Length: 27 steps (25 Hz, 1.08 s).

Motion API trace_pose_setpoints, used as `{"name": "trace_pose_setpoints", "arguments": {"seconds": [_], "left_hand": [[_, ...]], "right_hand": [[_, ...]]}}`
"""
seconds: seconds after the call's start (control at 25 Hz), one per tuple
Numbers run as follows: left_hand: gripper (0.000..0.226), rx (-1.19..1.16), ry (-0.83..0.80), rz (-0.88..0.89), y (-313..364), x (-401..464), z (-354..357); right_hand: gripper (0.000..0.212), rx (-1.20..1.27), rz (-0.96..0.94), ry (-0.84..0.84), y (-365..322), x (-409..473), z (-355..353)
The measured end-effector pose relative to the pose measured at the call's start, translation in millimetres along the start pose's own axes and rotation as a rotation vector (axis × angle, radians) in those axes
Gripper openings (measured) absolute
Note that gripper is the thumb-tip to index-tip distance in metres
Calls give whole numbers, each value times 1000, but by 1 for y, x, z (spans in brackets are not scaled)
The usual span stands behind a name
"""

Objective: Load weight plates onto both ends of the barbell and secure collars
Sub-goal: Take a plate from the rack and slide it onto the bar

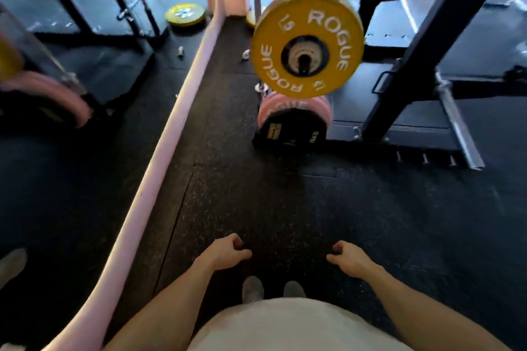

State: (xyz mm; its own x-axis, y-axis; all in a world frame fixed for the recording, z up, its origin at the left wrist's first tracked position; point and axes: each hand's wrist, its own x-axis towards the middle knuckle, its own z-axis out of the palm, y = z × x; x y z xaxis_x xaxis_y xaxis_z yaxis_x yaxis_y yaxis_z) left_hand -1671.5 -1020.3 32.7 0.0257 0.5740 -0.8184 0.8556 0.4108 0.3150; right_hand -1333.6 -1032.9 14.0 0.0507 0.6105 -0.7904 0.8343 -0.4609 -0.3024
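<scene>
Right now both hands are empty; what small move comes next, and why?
Probably step forward and reach for the pink plates stacked on the floor. The yellow plate already sits on the bar end, no collar shows outside it, and both the left hand and the right hand hang free.

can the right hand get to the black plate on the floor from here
Probably not without stepping forward: the right hand hangs empty near the body, the black plate leans well ahead. Bare floor between, nothing blocking.
</scene>
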Motion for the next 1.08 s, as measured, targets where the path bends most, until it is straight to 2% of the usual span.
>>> {"name": "trace_pose_setpoints", "arguments": {"seconds": [0.12, 0.4, 0.56, 0.68, 0.92, 1.08], "left_hand": [[61, 10, 46, 102, 27, 14, -63], [63, -26, 368, 319, 131, 10, -214], [63, -20, 592, 467, 208, -14, -302], [58, -26, 731, 591, 268, -42, -365], [62, -29, 1020, 715, 368, -96, -466], [60, -36, 1129, 794, 421, -125, -512]], "right_hand": [[56, 78, -10, 98, -24, 4, -30], [56, 176, -173, 406, -114, 2, -163], [58, 157, -283, 570, -168, 3, -272], [50, 219, -398, 647, -205, -7, -359], [69, 141, -551, 900, -250, -33, -513], [67, 194, -650, 993, -273, -59, -588]]}}
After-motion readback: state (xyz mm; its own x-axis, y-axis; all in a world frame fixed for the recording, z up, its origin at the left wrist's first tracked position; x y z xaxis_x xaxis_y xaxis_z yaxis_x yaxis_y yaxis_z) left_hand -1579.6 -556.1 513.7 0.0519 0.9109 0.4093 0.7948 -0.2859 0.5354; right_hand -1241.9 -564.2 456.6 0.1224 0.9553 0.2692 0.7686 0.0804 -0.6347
